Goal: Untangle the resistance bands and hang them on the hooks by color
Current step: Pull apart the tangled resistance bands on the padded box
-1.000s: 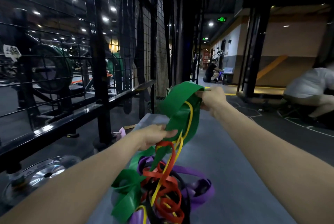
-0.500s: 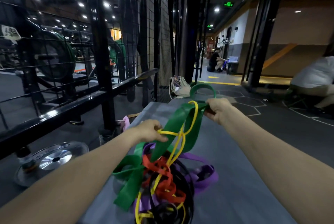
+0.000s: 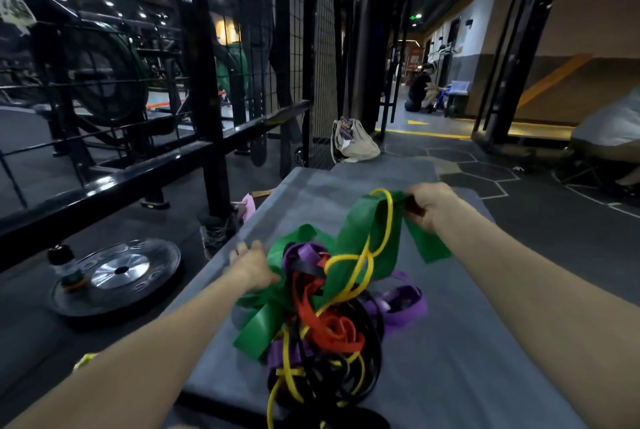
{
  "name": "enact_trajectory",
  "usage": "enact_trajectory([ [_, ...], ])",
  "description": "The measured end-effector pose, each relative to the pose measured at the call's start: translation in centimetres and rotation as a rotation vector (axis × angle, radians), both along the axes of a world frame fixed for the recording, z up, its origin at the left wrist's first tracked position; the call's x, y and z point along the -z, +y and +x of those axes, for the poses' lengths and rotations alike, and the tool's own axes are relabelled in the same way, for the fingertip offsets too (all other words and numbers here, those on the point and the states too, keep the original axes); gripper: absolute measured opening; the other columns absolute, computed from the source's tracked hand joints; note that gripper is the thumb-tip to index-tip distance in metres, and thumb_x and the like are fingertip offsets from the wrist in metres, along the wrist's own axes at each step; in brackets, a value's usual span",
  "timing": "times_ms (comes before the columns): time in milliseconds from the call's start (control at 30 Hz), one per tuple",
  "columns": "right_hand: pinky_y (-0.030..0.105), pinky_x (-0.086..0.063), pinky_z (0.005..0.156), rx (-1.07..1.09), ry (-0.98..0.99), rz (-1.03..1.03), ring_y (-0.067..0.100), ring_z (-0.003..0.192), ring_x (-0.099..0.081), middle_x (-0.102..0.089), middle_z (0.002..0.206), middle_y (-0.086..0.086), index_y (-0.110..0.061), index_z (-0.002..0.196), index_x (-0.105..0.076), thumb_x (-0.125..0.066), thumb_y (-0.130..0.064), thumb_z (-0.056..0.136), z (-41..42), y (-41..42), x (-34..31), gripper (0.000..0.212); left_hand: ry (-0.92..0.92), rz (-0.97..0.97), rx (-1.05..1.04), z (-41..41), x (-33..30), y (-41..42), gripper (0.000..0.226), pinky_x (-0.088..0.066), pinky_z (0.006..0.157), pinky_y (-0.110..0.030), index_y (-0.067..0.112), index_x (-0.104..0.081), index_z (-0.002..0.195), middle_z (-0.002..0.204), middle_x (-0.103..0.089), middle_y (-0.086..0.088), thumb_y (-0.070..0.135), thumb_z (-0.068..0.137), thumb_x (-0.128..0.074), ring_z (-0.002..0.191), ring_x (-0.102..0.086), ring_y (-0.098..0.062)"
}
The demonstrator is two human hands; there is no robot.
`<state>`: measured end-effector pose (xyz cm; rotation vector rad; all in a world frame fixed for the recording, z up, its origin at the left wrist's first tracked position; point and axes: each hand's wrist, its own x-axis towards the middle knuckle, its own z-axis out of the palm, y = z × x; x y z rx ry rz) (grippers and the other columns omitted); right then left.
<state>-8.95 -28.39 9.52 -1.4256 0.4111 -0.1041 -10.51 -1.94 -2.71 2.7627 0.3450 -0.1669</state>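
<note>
Tangled resistance bands [image 3: 322, 331] sit heaped at the frame's centre on the grey mat [image 3: 467, 359]. Right hand [image 3: 431, 206], right of centre, is clenched around the wide green band [image 3: 360, 238], with a yellow band [image 3: 382, 220] looped over it. Left hand [image 3: 251, 267] presses the pile's left edge, fingers seemingly curled into green, though blur hides the grip. A weight plate [image 3: 117, 276] lies lower left; a beige bag [image 3: 353, 142] sits above centre.

bands [image 3: 329, 307] on bench [image 3: 467, 359], weight plate [image 3: 117, 276] left
</note>
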Motion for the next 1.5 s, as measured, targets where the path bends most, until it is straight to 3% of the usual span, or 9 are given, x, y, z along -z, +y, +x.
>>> enact_trajectory([
  [200,0.022,-0.039,0.024,-0.036,0.034,0.003,0.012,0.023,-0.049,-0.049,0.028,0.003,-0.002,0.068,-0.048,-0.047,0.01,0.089,0.5,0.9,3.6,0.024,0.111,-0.217,-0.331,-1.3,2.9,1.6,0.089,-0.042,0.101,-0.039,0.001,-0.025,0.141,0.142,-0.035,-0.017,0.053,0.081,-0.063,0.127,-0.039,-0.035],
  [300,0.026,-0.044,0.027,-0.015,0.039,-0.073,0.015,0.026,-0.052,-0.051,0.03,0.005,0.002,0.074,-0.053,-0.052,0.008,0.087,1.0,0.6,3.7,0.014,0.176,-0.745,-0.494,-1.9,4.4,2.4,0.068,-0.05,0.069,-0.027,0.005,-0.046,0.128,0.111,-0.061,-0.011,0.042,0.077,-0.072,0.089,-0.064,-0.024],
  [400,0.029,-0.047,0.033,-0.053,0.068,-0.191,0.019,0.03,-0.055,-0.055,0.036,0.008,0.0,0.08,-0.057,-0.059,0.0,0.085,1.0,0.4,3.2,0.006,0.182,-1.023,-0.54,-2.8,4.0,2.4,0.007,-0.03,0.037,-0.012,0.008,-0.057,0.093,0.065,-0.063,-0.005,0.012,0.088,-0.062,0.034,-0.05,-0.006],
  [600,0.036,-0.047,0.055,-0.12,0.08,-0.241,0.027,0.059,-0.053,-0.054,0.071,0.014,-0.005,0.089,-0.053,-0.057,-0.003,0.088,0.8,0.6,2.1,0.004,-0.096,-1.166,-0.466,-1.0,-0.9,3.3,0.031,-0.023,0.026,-0.011,0.006,-0.044,0.062,0.025,-0.04,0.003,-0.002,0.092,-0.049,0.023,-0.035,-0.007],
  [833,0.036,-0.046,0.053,-0.203,-0.022,-0.218,0.025,0.059,-0.054,-0.056,0.072,0.015,-0.002,0.084,-0.055,-0.053,0.001,0.09,0.7,0.8,-0.5,0.007,-0.458,-1.035,-0.154,4.4,-14.0,1.7,0.034,-0.045,0.064,-0.028,0.008,-0.05,0.122,0.081,-0.055,-0.008,-0.002,0.09,-0.05,0.07,-0.052,-0.018],
  [933,0.036,-0.046,0.058,-0.284,-0.06,-0.272,0.023,0.06,-0.053,-0.055,0.07,0.013,-0.005,0.073,-0.052,-0.051,0.001,0.092,0.5,0.5,-1.1,0.02,-0.464,-0.945,0.03,6.4,-17.6,-1.2,0.036,-0.046,0.091,-0.038,0.01,-0.051,0.119,0.104,-0.059,-0.012,-0.008,0.088,-0.046,0.098,-0.056,-0.026],
  [1167,0.037,-0.052,0.063,-0.274,-0.141,-0.261,0.023,0.059,-0.054,-0.055,0.07,0.015,-0.001,0.073,-0.052,-0.054,0.003,0.09,3.1,-2.5,-1.0,0.017,-0.451,-0.892,0.337,10.4,-22.5,-12.4,0.045,-0.044,0.06,-0.027,0.007,-0.05,0.123,0.089,-0.056,-0.009,-0.016,0.086,-0.037,0.08,-0.054,-0.02],
  [1333,0.05,-0.052,0.084,-0.125,-0.197,-0.152,0.034,0.079,-0.062,-0.063,0.095,0.021,0.013,0.111,-0.055,-0.052,0.01,0.087,5.5,-6.1,0.5,0.024,-0.384,-0.813,0.578,13.2,-22.4,-21.2,0.054,-0.044,0.077,-0.032,0.004,-0.048,0.127,0.108,-0.058,-0.015,-0.022,0.082,-0.033,0.093,-0.053,-0.025],
  [1500,0.022,-0.054,0.051,-0.09,-0.193,-0.07,0.019,0.065,-0.058,-0.063,0.08,0.008,-0.005,0.099,-0.059,-0.043,0.016,0.087,7.2,-10.6,4.5,0.029,-0.227,-0.815,0.665,16.3,-15.7,-26.4,0.063,-0.043,0.088,-0.034,0.0,-0.046,0.133,0.129,-0.054,-0.022,-0.028,0.078,-0.034,0.109,-0.054,-0.028],
])
